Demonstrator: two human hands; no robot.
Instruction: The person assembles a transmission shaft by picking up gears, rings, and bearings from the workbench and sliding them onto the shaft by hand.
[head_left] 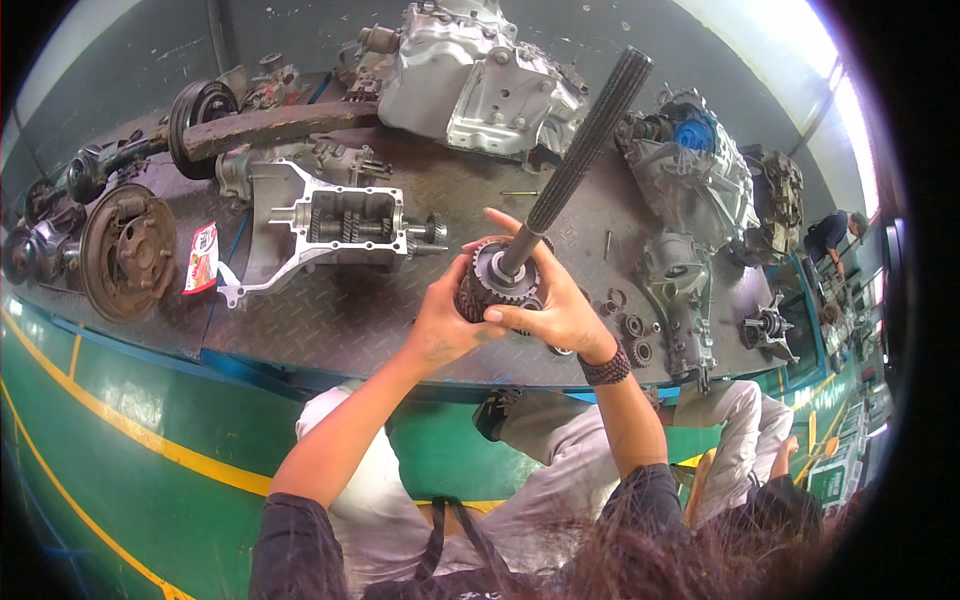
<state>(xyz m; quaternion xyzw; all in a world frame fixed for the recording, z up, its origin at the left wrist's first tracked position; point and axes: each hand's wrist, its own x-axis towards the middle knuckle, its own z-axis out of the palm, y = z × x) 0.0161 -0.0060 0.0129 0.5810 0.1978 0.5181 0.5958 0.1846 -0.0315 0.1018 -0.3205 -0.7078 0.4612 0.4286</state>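
Note:
A long splined gear shaft [588,140] stands tilted up and to the right above the bench's near side. At its lower end is a toothed gear assembly [500,272], which I grip from both sides. My left hand [447,312] is wrapped round the left side of the gears. On the right side my right hand [556,298] holds them, its thumb across the near side. The far fingers of both hands are partly hidden behind the gears and shaft. Just right of my right hand lie several loose gears and rings [634,326].
An opened gearbox housing [265,225] with gears inside lies left. Beyond it are a wooden beam [285,130] and a large silver transmission case [430,85]. A rusty brake drum [128,252] stands far left. More housings [685,175] fill the right; a person [745,430] sits there.

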